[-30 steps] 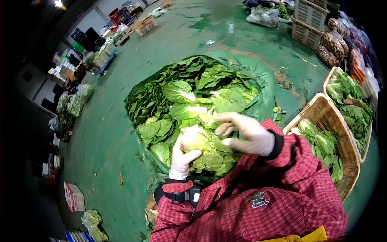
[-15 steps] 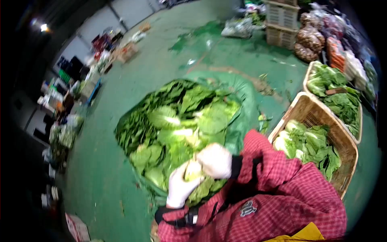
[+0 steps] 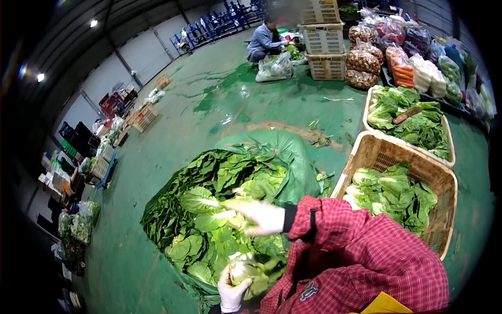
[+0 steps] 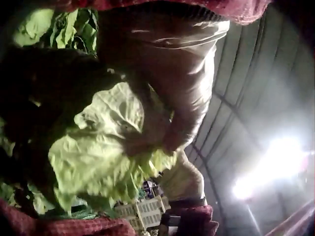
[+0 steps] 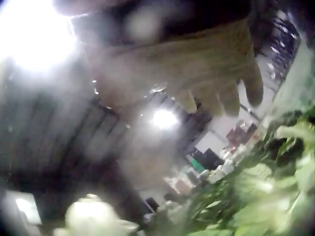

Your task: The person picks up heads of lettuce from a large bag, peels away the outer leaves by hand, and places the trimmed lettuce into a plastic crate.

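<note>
While the leafy head (image 3: 250, 275) is gripped around its pale base by the left hand (image 3: 231, 294), near the close edge of the green sack (image 3: 299, 170), the right hand (image 3: 263, 215) is held apart from it, fingers extended, over the loose leaves (image 3: 184, 248). The head seems light, firm at the base but soft and easily torn outward, perhaps slippery if damp; it is best held by that base, frills unsqueezed.
</note>
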`<state>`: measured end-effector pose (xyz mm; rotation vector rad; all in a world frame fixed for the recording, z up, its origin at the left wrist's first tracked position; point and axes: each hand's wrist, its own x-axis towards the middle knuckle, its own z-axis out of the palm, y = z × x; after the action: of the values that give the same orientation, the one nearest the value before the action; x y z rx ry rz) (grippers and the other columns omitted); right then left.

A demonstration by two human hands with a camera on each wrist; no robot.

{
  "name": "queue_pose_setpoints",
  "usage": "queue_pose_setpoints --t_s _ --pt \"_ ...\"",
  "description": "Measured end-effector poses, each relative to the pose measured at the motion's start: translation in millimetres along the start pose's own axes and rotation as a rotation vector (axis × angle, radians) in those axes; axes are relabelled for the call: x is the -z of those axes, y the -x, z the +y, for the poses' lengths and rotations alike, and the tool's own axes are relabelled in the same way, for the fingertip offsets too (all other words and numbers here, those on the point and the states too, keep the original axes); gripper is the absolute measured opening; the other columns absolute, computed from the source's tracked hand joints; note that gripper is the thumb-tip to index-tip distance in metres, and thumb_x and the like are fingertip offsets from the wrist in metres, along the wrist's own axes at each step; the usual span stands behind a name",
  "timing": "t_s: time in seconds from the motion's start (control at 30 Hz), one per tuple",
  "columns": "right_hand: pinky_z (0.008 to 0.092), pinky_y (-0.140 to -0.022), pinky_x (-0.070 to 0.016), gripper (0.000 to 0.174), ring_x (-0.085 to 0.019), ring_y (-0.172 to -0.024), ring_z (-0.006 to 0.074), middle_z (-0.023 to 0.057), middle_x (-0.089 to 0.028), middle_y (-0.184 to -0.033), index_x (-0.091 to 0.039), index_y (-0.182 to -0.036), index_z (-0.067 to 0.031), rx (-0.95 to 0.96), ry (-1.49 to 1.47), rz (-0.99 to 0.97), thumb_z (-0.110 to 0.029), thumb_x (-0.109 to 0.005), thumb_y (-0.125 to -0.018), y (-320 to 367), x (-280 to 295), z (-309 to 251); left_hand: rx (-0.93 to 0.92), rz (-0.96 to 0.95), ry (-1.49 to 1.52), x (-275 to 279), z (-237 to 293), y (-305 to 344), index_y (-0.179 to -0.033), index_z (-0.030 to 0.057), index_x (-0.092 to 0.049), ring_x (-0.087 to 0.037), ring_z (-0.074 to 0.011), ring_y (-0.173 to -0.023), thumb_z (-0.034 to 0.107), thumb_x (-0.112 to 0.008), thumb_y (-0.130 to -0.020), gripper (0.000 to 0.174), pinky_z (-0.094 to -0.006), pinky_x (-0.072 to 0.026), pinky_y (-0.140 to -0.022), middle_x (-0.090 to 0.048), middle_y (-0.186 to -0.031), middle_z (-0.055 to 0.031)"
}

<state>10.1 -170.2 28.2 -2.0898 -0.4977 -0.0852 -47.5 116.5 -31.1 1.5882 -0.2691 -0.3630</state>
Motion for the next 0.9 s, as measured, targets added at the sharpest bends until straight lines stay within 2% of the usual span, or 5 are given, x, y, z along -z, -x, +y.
queue_pose_setpoints --t_s 0.07,0.2,0.47,0.73,0.9 --pt "0.0432 -0.111 -0.0327 0.1 -0.043 -0.128 0.0429 0.0265 -0.042 -0.14 -0.021 -0.152 -0.007 0.302 -0.135 -0.051 -0.027 -0.078 -0.072 20.5 -28.0 12.1 -0.272 0.119 -0.468 -9.8 8.7 -13.6 -0.125 0.0008 -0.057 -0.057 -0.0222 -0.11 0.007 -0.082 -0.063 0.068 -0.0338 -0.0456 -0.097 -0.059 -0.118 -0.011" --pt "0.0416 -0.108 -0.0371 0.091 -0.048 -0.125 0.0353 0.0238 -0.046 -0.137 -0.033 -0.147 -0.0048 -0.025 -0.304 0.046 -0.03 -0.08 -0.073 54.0 -59.9 -5.0 -0.524 0.153 -1.112 -50.5 48.7 -39.3 -0.127 0.0126 -0.062 -0.049 -0.032 -0.123 0.03 -0.082 -0.061 0.071 -0.051 -0.0224 -0.113 -0.054 -0.125 -0.0135" --pt "0.0391 -0.107 -0.0369 0.074 -0.048 -0.128 0.0301 0.0135 -0.054 -0.135 -0.049 -0.136 -0.0044 0.234 -0.298 0.517 -0.012 -0.081 -0.07 77.4 -34.7 8.3 -0.79 0.368 -1.187 -65.2 69.7 -62.3 -0.149 0.009 -0.028 -0.022 -0.0445 -0.14 0.069 -0.072 -0.066 0.111 -0.0614 -0.0186 -0.109 -0.021 -0.151 -0.0268" --pt "0.0437 -0.105 -0.0399 0.08 -0.049 -0.127 0.0347 0.0146 -0.056 -0.13 -0.05 -0.133 -0.0042 0.424 -0.204 0.635 0.007 -0.077 -0.059 84.8 -21.0 24.3 -0.603 0.366 -1.046 -40.9 62.4 -41.6 -0.15 0.0068 -0.026 -0.021 -0.04 -0.142 0.035 -0.088 -0.058 0.115 -0.0507 -0.0203 -0.116 -0.016 -0.155 -0.023" --pt "0.0455 -0.104 -0.0409 0.076 -0.049 -0.127 0.0376 0.0156 -0.056 -0.131 -0.05 -0.132 -0.0041 0.409 -0.1 0.659 0.007 -0.076 -0.062 86.5 -15.0 17.9 -0.738 0.415 -1.001 -48.1 54.7 -36.2 -0.144 0.0078 -0.039 -0.028 -0.0369 -0.14 0.015 -0.077 -0.069 0.085 -0.0475 -0.0227 -0.115 -0.027 -0.152 -0.0204"
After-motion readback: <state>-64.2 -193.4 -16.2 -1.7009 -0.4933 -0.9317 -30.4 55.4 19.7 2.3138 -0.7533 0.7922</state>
